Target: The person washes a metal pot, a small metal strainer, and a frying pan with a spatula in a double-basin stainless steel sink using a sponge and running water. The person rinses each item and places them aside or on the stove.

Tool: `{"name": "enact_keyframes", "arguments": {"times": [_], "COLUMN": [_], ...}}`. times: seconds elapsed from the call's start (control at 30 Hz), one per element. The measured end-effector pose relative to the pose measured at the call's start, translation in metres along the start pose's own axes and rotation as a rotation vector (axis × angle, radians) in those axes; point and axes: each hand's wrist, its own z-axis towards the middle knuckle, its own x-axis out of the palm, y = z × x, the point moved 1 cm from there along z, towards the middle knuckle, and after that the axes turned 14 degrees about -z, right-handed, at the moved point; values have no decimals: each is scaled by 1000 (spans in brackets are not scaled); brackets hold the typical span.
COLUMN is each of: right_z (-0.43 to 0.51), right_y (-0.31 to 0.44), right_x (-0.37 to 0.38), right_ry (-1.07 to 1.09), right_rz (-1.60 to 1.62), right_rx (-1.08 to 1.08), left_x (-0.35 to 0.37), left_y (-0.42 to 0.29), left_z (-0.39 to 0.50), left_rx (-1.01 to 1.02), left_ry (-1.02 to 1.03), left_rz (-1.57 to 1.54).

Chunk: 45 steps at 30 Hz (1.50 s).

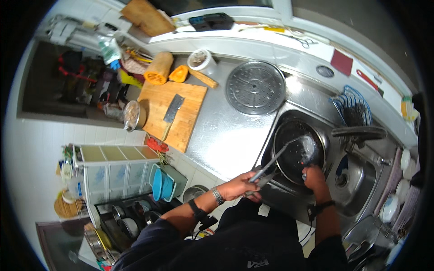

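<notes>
A dark wok (288, 159) rests in the left sink basin (323, 128), its inside wet and shiny. My left hand (242, 187) is closed around a long grey metal utensil (271, 165), whose far end reaches over the wok. A second flat grey piece (268, 179) shows by the same fingers; what it belongs to is unclear. At the wok's near right edge, my right hand (314, 179) is closed on a small grey handle (304, 176). A red spot and a bright blurred patch lie just beyond it, and the rest of that tool cannot be made out.
A round perforated steamer plate (256, 87) lies on the steel counter (220, 135). Left of it, a cleaver (174, 108) rests on a wooden cutting board (190, 125), near cut pumpkin (159, 69) and a white tub (202, 61). The right basin (356, 193) adjoins a faucet (359, 132).
</notes>
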Motion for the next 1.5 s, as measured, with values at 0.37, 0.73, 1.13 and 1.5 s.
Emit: {"name": "enact_keyframes", "arguments": {"times": [0.37,0.73,1.13,1.5], "right_z": [-48,-31,-52,-82], "right_y": [-11,-68,-72,-97], "right_x": [-27,37,-39,-119], "right_ry": [-397,-717,-726,-773], "right_rz": [325,248,434,89], "right_rx": [94,20,383,606], "left_x": [91,112,102,89], "left_y": [24,22,29,14], "left_z": [7,-35,-55,-57], "left_rx": [-70,500,371,383], "left_ry": [31,-129,-95,-52], "left_rz": [-65,1274,1463,1328]}}
